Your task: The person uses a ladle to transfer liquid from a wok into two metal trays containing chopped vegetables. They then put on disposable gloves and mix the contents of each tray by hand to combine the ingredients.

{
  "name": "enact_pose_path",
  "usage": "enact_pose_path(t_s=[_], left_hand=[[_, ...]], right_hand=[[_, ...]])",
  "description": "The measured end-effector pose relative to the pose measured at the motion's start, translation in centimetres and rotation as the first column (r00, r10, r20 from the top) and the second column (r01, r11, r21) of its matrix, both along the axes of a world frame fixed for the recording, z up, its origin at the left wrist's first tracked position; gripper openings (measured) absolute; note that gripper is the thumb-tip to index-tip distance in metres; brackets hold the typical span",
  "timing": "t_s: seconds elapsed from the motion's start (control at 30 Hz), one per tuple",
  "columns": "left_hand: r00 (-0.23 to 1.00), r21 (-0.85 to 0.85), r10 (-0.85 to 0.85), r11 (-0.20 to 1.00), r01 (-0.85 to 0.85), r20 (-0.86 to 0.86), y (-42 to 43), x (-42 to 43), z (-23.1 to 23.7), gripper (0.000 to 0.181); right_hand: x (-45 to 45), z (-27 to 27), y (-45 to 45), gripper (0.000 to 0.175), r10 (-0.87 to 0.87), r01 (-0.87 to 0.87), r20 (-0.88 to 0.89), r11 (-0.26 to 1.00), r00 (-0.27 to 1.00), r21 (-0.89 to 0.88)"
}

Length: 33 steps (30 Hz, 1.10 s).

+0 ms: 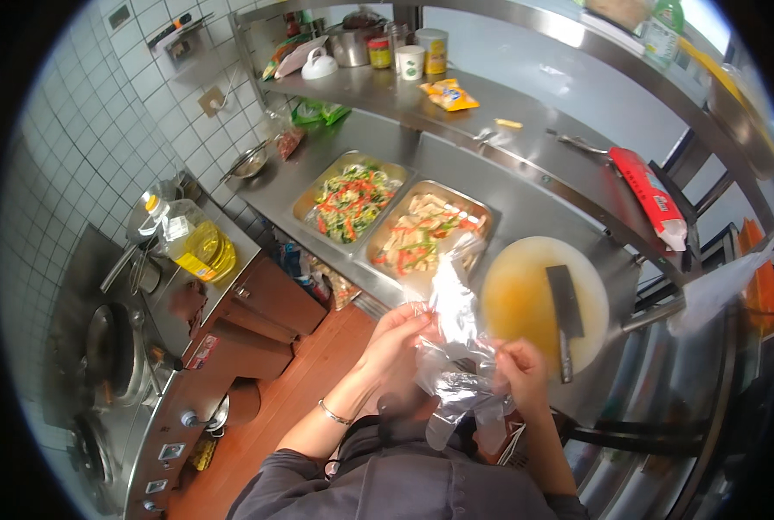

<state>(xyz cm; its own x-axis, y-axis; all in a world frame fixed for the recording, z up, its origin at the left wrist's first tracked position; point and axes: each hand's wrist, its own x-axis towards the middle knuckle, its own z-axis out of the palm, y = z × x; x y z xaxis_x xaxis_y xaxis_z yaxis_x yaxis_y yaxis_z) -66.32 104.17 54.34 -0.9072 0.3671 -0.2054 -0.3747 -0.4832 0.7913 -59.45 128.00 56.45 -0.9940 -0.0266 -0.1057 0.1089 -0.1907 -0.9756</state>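
Both my hands hold clear plastic disposable gloves [455, 312] in front of my body. My left hand [393, 335] pinches the film on the left side, and my right hand [520, 370] pinches it on the right. Beyond them, a steel tray [486, 214] holds pale strips with red and green pepper, partly hidden by the plastic. Left of it stands a steel tray [304, 201] of leafy greens with red strips. A cleaver [564, 302] lies on the round, yellow-stained cutting board [517, 299], right of the gloves.
An oil bottle [198, 240] stands on the left counter near a wok [111, 351]. The steel shelf [387, 97] bears a pot [349, 45], a paper cup [410, 63], an orange packet [451, 95] and a red packet [647, 195]. A strainer bowl [252, 164] sits by the tiled wall.
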Motion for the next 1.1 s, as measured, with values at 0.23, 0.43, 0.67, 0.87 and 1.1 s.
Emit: enact_pose_path(t_s=[0.23,0.43,0.67,0.87,1.1], left_hand=[[0.898,-0.397,0.299,0.819,-0.415,-0.321,-11.7,0.9,-1.4,0.012],[0.759,-0.632,0.163,0.459,-0.624,-0.631,-17.7,3.4,-0.4,0.01],[0.827,-0.672,0.407,0.49,-0.556,-0.388,-18.1,5.4,0.5,0.012],[0.787,-0.541,0.416,0.573,-0.616,-0.455,-16.7,5.3,0.8,0.017],[0.944,-0.256,0.23,0.922,-0.29,-0.238,-12.7,5.2,0.8,0.03]], right_hand=[[-0.7,-3.2,-9.7,0.026,0.142,-0.209,0.258,0.943,0.956,0.257],[-2.1,-0.5,-15.7,0.02,0.395,-0.421,0.15,0.876,0.906,0.234],[-2.4,3.0,-20.4,0.015,0.634,-0.529,-0.151,0.735,0.759,0.423],[-3.2,2.3,-19.8,0.013,0.604,-0.573,0.082,0.693,0.793,0.438],[-4.8,2.1,-18.9,0.011,0.626,-0.605,-0.04,0.767,0.779,0.213]])
